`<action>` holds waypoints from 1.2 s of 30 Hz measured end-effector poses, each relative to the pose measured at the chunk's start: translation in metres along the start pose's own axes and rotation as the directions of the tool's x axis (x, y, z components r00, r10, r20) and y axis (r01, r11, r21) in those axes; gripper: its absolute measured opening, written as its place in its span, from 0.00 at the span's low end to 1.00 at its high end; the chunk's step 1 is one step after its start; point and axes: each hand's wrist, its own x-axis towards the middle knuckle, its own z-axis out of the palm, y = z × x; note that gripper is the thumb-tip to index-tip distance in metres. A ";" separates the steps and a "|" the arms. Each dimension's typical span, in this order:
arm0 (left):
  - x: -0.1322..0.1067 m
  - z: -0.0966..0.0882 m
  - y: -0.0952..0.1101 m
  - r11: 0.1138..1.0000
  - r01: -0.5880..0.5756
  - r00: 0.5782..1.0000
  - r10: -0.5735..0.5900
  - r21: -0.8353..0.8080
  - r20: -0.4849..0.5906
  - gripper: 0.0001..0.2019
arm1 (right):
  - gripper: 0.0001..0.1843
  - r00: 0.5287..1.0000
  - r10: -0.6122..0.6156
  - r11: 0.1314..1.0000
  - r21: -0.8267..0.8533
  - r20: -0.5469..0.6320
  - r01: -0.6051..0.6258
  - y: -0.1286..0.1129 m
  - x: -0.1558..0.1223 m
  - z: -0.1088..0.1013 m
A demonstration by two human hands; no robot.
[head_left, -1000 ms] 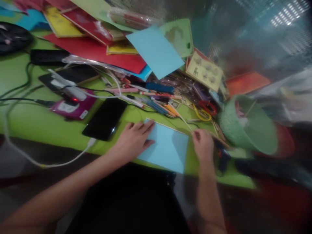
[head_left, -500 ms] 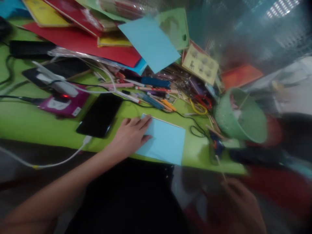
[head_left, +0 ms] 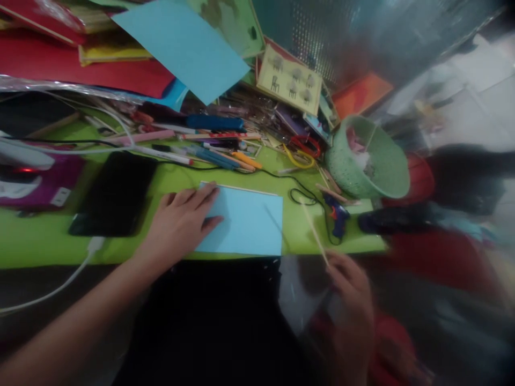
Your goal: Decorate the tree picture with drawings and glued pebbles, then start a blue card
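My left hand (head_left: 181, 222) lies flat with fingers spread on the left end of a light blue paper sheet (head_left: 249, 222) on the green table (head_left: 36, 246). A thin wooden stick lies along the sheet's far edge. My right hand (head_left: 350, 300) is below the table's front edge, blurred, with its fingers closed round a thin wooden stick (head_left: 316, 236) that points up over the table.
A black phone (head_left: 115, 195) lies left of my left hand. Pens and sticks (head_left: 217, 153) are heaped behind the sheet. A green bowl (head_left: 368, 161) and a blue glue gun (head_left: 338, 214) stand at the right. Coloured papers (head_left: 181, 48) pile at the back.
My right hand left the sheet's right corner, dropped below the table edge, and now holds a thin stick up. The left hand stayed on the sheet. The view shifted right.
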 end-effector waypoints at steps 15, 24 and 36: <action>0.003 0.001 0.000 0.987 -0.151 0.988 0.153 -0.049 0.029 0.30 | 0.16 0.996 0.001 0.995 0.100 0.091 -0.010 0.010 -0.004 0.046; 0.011 0.007 0.005 0.977 -0.193 0.969 0.204 -0.086 0.140 0.37 | 0.09 0.925 -0.374 0.925 -0.049 0.069 0.378 0.020 0.000 0.053; 0.007 0.010 0.005 0.988 -0.144 0.981 0.150 -0.058 0.126 0.39 | 0.18 0.644 -0.729 0.610 -0.205 0.234 0.765 -0.005 0.019 0.106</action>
